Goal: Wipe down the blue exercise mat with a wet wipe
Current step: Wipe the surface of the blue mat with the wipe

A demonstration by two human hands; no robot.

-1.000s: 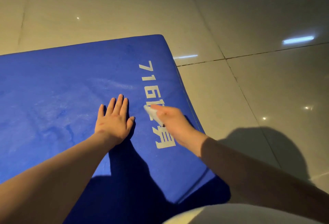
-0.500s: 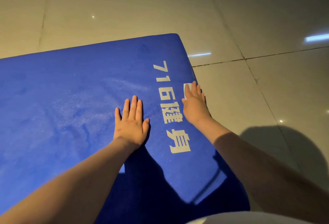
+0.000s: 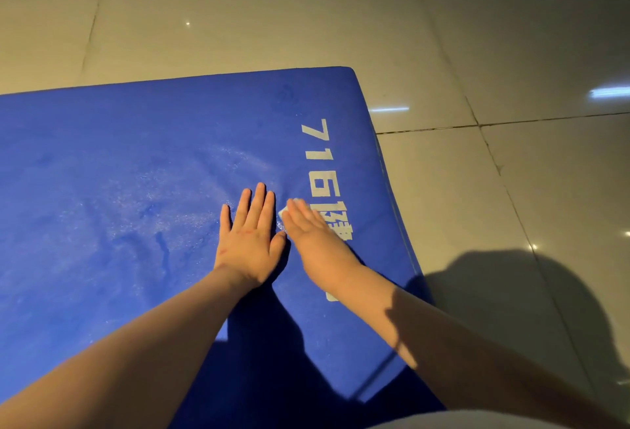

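Note:
A blue exercise mat (image 3: 119,190) with white lettering along its right side lies on the tiled floor and fills the left and middle of the view. My left hand (image 3: 249,237) rests flat on the mat, fingers straight and together. Right beside it, my right hand (image 3: 313,237) presses a white wet wipe (image 3: 289,208) onto the mat with straight fingers, over the lettering. Only a small corner of the wipe shows past my fingertips. Wet streaks and droplets mark the mat left of my hands.
Glossy beige floor tiles (image 3: 511,207) surround the mat at the back and right, with grout lines and light reflections. My shadow falls on the floor at the lower right. The mat's right edge (image 3: 392,190) runs close to my right arm.
My right hand has slid the wipe from the mat's right edge back leftwards across the lettering, ending next to my left hand. My left hand has stayed flat in place.

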